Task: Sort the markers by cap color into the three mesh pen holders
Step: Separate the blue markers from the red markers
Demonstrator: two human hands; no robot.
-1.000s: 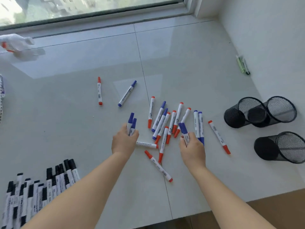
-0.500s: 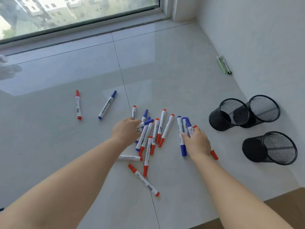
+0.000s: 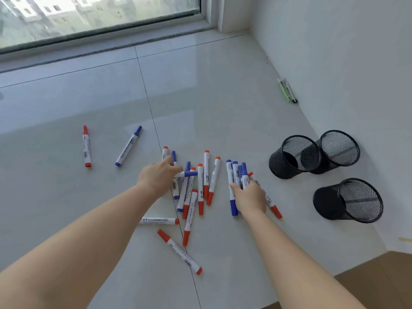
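Tiled floor (image 3: 223, 103) under a window (image 3: 100, 16), white wall on the right.

Left hand (image 3: 157, 178) down over the left edge of a loose pile of markers (image 3: 200, 186), fingers (image 3: 176, 168) curled, pinching a blue-capped marker (image 3: 186, 174) that lies crosswise over the others, cap pointing right. Beneath and beside it, more blue-capped and red-capped markers lying roughly parallel, caps mostly toward the window.

Right hand (image 3: 249, 198) just right of the pile, fingers wrapped round a bundle of blue-capped markers (image 3: 237, 175), caps sticking up past the knuckles; exact count in the bundle hard to tell, about 4. 1 red-capped marker (image 3: 273, 207) lying under that hand, its red end showing out at the lower right.

Nearer the camera, 3 more on the floor: 1 white-barrelled marker (image 3: 159, 220) lying sideways, 1 red-capped one slanting down from the pile (image 3: 188, 224), and 1 long diagonal red-capped marker (image 3: 180, 252) closest of all.

Well apart to the left, 1 lone red-capped marker (image 3: 86, 146) and 1 lone blue-capped marker (image 3: 128, 146), near each other but not touching.

On the right by the wall, 3 black mesh pen holders, all tipped so their openings face the camera: 2 touching side by side (image 3: 294, 157) (image 3: 338, 150), the third (image 3: 347, 200) nearer and apart from them. No markers visible inside any of them.

Against the wall further back, a small bundle of pens (image 3: 287, 90), green and black. Brown cardboard (image 3: 379, 282) at the lower right corner.
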